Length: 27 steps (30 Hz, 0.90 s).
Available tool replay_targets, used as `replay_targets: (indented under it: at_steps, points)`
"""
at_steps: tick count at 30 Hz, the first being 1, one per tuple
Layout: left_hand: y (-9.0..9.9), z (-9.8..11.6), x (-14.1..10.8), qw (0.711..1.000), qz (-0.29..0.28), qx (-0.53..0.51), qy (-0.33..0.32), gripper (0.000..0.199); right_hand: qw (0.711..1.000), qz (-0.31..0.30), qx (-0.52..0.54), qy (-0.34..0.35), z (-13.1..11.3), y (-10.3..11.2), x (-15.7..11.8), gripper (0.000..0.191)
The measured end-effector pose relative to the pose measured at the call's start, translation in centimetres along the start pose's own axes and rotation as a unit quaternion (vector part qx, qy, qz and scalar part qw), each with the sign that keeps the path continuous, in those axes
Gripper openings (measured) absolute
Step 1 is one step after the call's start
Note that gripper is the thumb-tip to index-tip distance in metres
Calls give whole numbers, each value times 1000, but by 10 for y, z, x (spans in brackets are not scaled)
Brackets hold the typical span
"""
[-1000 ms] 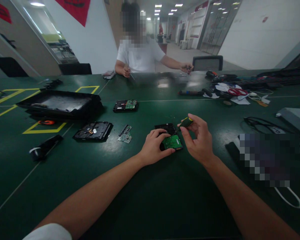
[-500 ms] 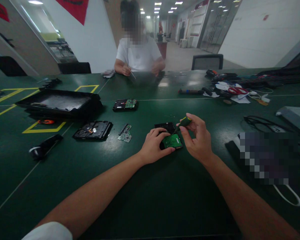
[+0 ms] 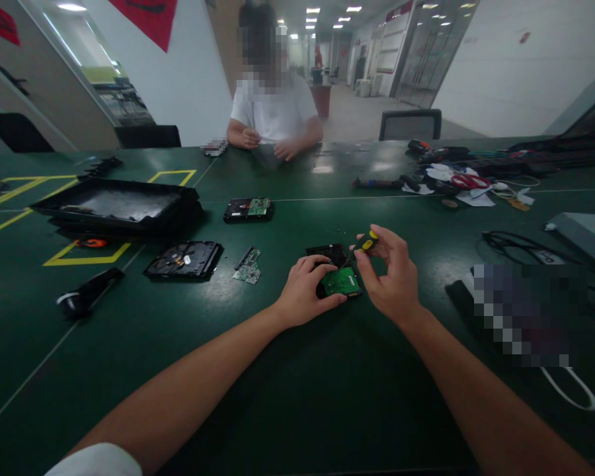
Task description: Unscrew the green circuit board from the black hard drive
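Observation:
My left hand [image 3: 310, 291] grips a hard drive [image 3: 344, 282] from its left side, fingers over the top edge and thumb along the near edge. The drive lies on the green table with its green circuit board facing up. Between the fingers and thumb of my right hand [image 3: 391, 274] is a screwdriver [image 3: 367, 242] with a dark and yellow handle, tilted so that its tip points down at the drive's far right part. The tip itself is hard to make out. Just behind the drive lies a dark part [image 3: 327, 252], partly hidden by my left fingers.
Left of my hands lie a loose circuit board [image 3: 248, 268], an opened drive [image 3: 184, 260] and another drive [image 3: 248, 209]. Farther left are a black tray [image 3: 123, 198] and a black tool [image 3: 89, 294]. A person [image 3: 275, 112] sits opposite. Cables [image 3: 471, 180] clutter the right.
The screwdriver handle has turned in my right fingers, so its yellow patch now shows. My left hand stays on the drive. The person opposite has lowered one hand towards the table.

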<state>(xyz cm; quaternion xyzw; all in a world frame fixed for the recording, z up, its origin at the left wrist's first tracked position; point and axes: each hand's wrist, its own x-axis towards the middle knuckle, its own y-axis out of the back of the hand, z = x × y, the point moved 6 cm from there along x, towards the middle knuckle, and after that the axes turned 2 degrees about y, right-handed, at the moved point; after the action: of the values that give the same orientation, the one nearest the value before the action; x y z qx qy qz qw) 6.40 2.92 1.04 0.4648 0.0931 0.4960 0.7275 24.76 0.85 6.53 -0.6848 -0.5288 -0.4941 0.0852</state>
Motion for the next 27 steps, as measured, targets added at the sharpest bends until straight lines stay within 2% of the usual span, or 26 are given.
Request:
replay_targets:
  at_steps: [4,9,14,20,27]
  points:
    - [0,0,0,1000,-3,-3,2,62,999,10,-33,23,-3,1,0,58]
    - [0,0,0,1000,2,-1,1,63,1000,-20,13,11,-4,-4,-1,63]
    - [0,0,1,1000,0,-3,3,63,999,13,-35,33,-4,0,-2,62]
    - [-1,-1,1,1000,4,-3,4,64,999,-13,-8,32,-4,-2,-1,64]
    - [0,0,0,1000,3,-4,3,63,998,7,-37,50,-6,1,-1,60]
